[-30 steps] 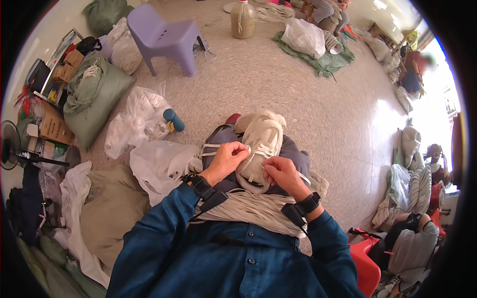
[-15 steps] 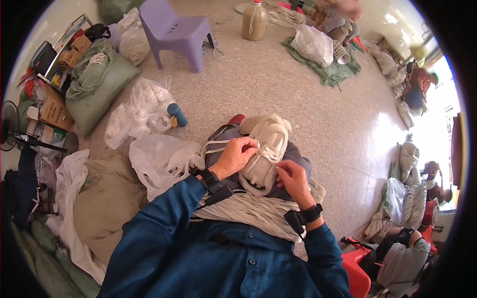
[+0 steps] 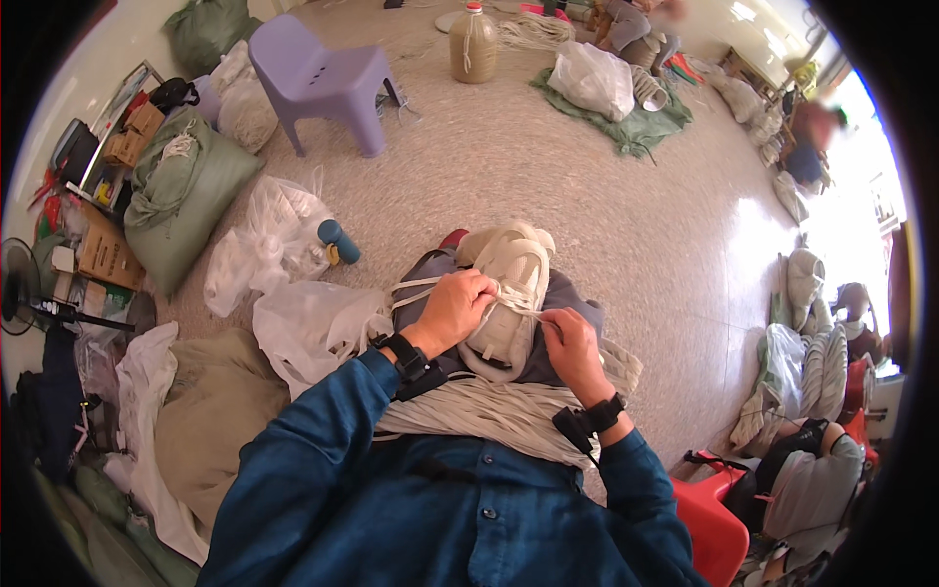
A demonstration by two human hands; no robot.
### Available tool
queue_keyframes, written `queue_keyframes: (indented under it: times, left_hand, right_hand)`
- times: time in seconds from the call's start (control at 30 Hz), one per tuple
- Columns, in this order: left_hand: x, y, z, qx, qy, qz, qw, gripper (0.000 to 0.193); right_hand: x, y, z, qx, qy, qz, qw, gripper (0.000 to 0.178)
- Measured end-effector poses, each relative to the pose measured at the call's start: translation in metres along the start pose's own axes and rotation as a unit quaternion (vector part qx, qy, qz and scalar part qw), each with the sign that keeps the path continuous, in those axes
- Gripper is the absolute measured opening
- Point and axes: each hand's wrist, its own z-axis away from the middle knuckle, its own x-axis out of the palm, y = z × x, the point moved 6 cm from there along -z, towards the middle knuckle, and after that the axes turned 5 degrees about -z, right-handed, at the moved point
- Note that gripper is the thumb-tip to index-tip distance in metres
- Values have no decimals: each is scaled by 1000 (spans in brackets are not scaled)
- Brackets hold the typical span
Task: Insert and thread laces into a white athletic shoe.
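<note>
A cream-coloured shoe (image 3: 497,344) rests on my lap, its opening toward me and another pale shoe part (image 3: 531,233) at its far end. White shoelaces (image 3: 513,293) cross over its top. My left hand (image 3: 452,308) is closed in a pinch on the laces at the shoe's left side. Just off the shoe's right side, my right hand (image 3: 574,350) pinches a lace end, pulled taut from the knot area. Fingertips partly hide the crossing. A thick bundle of long off-white laces (image 3: 489,413) lies across my lap, nearer my body.
White plastic bags (image 3: 318,328) and a blue bottle (image 3: 339,242) lie at left, beside stuffed green sacks (image 3: 186,205). A purple chair (image 3: 328,83) and a jug (image 3: 473,47) stand ahead. At right are a red chair (image 3: 712,523) and several other people.
My right hand has drawn slightly away from the shoe, and the lace between it and the shoe is now stretched straight. My left hand stays pinched near the laces. The view has shifted slightly.
</note>
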Motion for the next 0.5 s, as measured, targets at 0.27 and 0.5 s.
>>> queue_keyframes:
  times: [0.27, 0.5]
  left_hand:
    - [-19, 32, 10, -21, 37, -59, 997, 11]
    - [40, 40, 39, -121, -137, 129, 975, 48]
  right_hand:
    - [4, 2, -1, -7, 0, 29, 1000, 6]
    - [9, -3, -9, -39, -27, 82, 996, 5]
